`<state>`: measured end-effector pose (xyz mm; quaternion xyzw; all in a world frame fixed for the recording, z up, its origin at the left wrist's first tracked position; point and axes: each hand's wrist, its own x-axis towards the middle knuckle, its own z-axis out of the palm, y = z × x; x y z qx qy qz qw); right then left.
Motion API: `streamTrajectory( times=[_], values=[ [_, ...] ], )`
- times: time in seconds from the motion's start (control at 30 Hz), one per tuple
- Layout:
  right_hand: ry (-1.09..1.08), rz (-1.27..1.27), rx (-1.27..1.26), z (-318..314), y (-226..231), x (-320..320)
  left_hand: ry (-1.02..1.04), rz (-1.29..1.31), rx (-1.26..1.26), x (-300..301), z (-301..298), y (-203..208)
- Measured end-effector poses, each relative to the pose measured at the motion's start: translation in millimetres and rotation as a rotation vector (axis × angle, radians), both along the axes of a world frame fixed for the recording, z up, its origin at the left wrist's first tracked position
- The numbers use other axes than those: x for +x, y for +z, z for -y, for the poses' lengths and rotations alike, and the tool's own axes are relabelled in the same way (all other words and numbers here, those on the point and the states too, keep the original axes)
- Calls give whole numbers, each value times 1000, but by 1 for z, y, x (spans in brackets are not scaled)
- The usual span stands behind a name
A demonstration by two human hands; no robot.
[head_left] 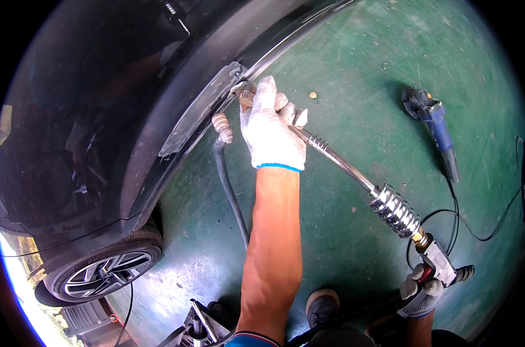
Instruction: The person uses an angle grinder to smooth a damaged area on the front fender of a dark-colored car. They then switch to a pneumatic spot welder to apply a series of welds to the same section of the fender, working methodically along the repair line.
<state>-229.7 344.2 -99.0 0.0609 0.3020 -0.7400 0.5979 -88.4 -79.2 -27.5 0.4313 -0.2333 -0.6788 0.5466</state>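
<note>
My left hand [274, 127], in a white knitted glove with a blue cuff, is closed around the front end of a slide-hammer dent puller [346, 168]. Its chrome shaft runs from that hand down to the right, through a ribbed sliding weight. My right hand [421, 295], also gloved, grips the grey pistol handle at the rear. A brownish metal piece [247, 99] shows beside my left fingers, against the lower edge of a dark car body panel [118, 104]. The glove hides the tool's tip. A bare grey patch [199, 113] lies along that panel edge.
A coppery cable end [222, 127] on a thick grey cable [230, 196] hangs beside the panel. On the green floor lies a blue angle grinder [439, 130] with a black cord. The car wheel [106, 272] is at lower left, metal equipment [199, 327] near my feet.
</note>
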Motion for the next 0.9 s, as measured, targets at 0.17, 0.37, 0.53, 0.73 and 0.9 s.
streamTrajectory(
  times=[0.17, 0.37, 0.53, 0.73, 0.9],
  values=[
    [64, -40, -7, -1, -1, -4, 17, 8, 14, 0, 2, -1],
    [61, -46, -26, 2, 2, -2, 17, 10, 1, 1, 2, 2],
    [52, 2, -74, 7, 5, -2, -21, -18, -6, 1, 4, -7],
    [36, 13, -22, 12, 13, 6, 17, -66, -14, 5, -3, 2],
    [-2, 10, 0, 8, 9, 6, -339, -201, -46, -26, -108, -32]
  ],
)
